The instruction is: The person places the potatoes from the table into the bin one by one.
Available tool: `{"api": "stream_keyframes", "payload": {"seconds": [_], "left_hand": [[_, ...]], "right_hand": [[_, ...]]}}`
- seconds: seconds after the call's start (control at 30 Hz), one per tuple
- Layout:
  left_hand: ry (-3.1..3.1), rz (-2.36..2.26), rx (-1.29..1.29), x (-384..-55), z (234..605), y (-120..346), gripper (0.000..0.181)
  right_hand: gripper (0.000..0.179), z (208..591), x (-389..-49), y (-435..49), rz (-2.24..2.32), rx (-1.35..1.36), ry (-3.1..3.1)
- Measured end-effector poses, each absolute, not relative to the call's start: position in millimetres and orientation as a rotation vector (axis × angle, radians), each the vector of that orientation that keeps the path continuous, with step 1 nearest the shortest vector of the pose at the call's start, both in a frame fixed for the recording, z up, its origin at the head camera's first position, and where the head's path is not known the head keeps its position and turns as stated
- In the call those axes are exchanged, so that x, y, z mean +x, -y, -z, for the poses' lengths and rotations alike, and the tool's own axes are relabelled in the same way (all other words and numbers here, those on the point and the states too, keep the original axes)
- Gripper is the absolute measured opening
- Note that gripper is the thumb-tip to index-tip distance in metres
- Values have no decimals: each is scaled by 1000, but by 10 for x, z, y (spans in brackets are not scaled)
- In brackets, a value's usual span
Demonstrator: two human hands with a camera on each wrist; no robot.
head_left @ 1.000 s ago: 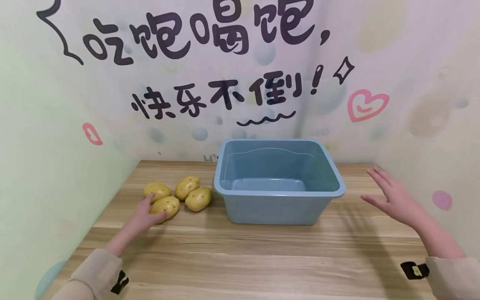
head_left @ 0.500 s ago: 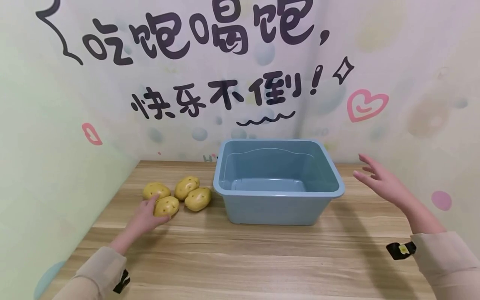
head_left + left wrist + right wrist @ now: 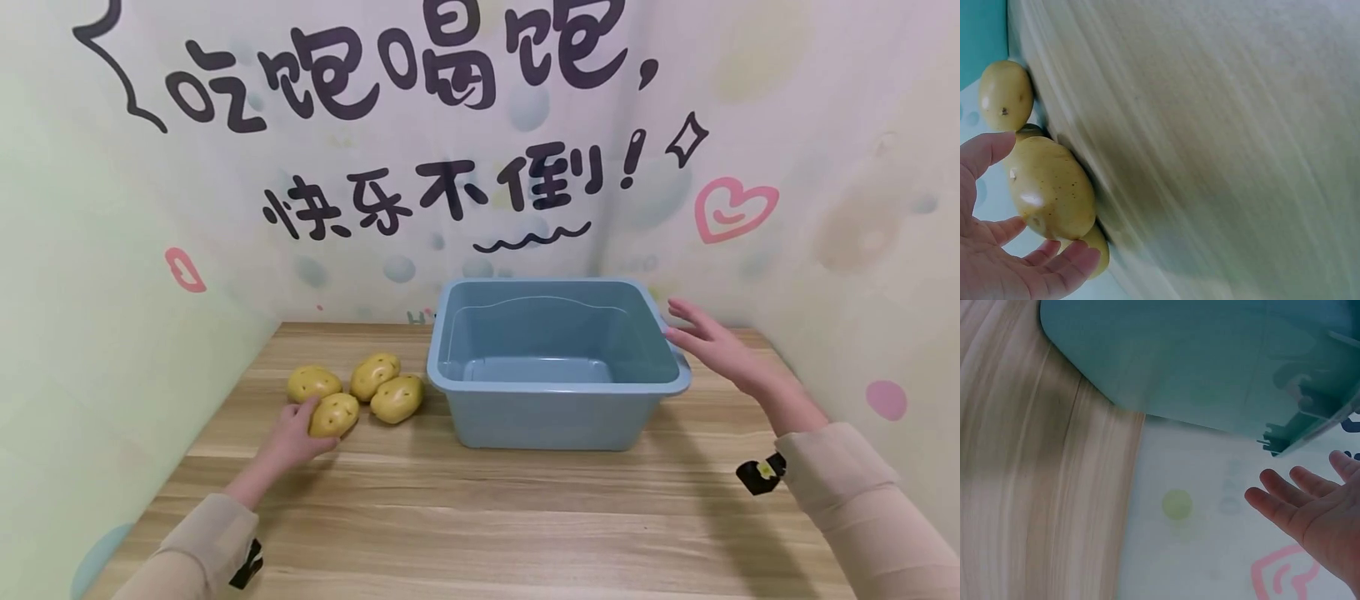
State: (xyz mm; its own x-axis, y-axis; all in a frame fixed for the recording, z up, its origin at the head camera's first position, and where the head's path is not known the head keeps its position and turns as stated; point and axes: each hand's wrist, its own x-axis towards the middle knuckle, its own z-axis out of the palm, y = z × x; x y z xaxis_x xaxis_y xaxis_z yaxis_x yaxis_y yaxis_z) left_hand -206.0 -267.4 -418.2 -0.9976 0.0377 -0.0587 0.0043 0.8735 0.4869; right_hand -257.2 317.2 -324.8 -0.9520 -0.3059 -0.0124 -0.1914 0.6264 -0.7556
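Note:
My left hand point(image 3: 296, 435) is at the near left potato point(image 3: 335, 415), thumb on one side and bent fingers on the other. In the left wrist view the fingertips point(image 3: 1079, 250) lie right at the lower edge of that potato point(image 3: 1054, 190). Just behind it is another potato point(image 3: 313, 382). Two more, a potato point(image 3: 375, 375) and a potato point(image 3: 397, 398), sit close to its right. My right hand point(image 3: 723, 350) holds nothing, its fingers extended beside the right rim of the light blue plastic bin point(image 3: 555, 417). The right wrist view shows this hand point(image 3: 1322, 512) below the bin's outer wall point(image 3: 1166, 369).
The wooden table point(image 3: 420, 525) runs back to a printed wall cloth point(image 3: 360, 275) with black lettering and a pink heart. Side walls stand close at left and right. Nothing shows on the bin's inner floor point(image 3: 536, 369).
My right hand has moved left to the bin's rim. The left hand has closed in on the near left potato, which has shifted very slightly right. The other potatoes and the bin stay put.

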Motion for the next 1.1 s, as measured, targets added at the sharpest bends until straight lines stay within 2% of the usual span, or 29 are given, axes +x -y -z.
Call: {"api": "stream_keyframes", "payload": {"seconds": [0.4,0.67,1.1], "left_hand": [[-2985,-831,51,-2080,4286,2759,72],[-2988,-808,38,-2074,4264,2750,69],[-2977,-856,40,-2108,4298,2790,70]], "right_hand": [[71,3410,-2757,-3065,1411,-412,-2591],[56,3509,-2808,-3064,1536,-434,-2541],[64,3586,-2787,-3093,1674,-464,-2340]]}}
